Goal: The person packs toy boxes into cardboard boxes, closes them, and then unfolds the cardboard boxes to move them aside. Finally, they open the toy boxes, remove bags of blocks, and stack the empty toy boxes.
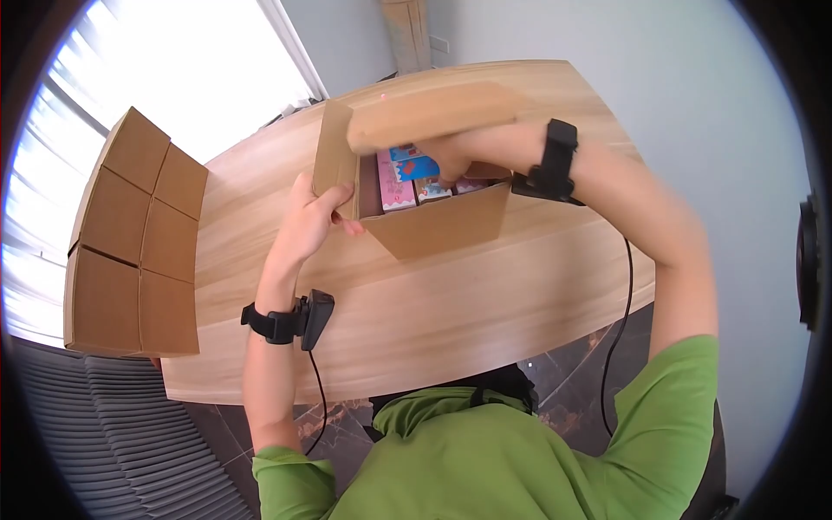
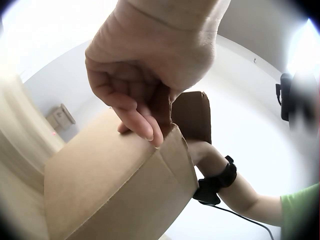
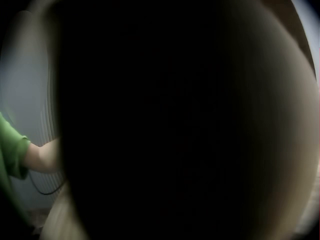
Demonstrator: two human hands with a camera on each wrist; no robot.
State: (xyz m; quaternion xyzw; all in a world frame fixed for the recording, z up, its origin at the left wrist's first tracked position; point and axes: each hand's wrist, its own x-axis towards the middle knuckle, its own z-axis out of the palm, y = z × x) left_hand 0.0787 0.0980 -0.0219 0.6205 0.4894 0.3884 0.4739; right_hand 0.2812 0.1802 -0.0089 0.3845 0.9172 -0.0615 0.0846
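An open cardboard box (image 1: 442, 227) stands on the table, holding several small printed boxes, among them a pink box (image 1: 397, 191). My left hand (image 1: 305, 217) pinches the raised left flap (image 1: 332, 147) between thumb and fingers. In the left wrist view, that hand (image 2: 150, 60) is at the box's top corner, its fingertips against the cardboard (image 2: 115, 155). Reaching in under the far flap (image 1: 433, 113), my right hand (image 1: 451, 156) grips a small blue box (image 1: 418, 168) at its right end; some of its fingers are hidden. The right wrist view is mostly dark, blocked by something close.
Stacked closed cardboard boxes (image 1: 139, 234) stand at the left of the wooden table (image 1: 416, 303). Cables (image 1: 628, 312) run down from both wrist cameras. Behind the table is another brown object (image 1: 406, 35) by the wall.
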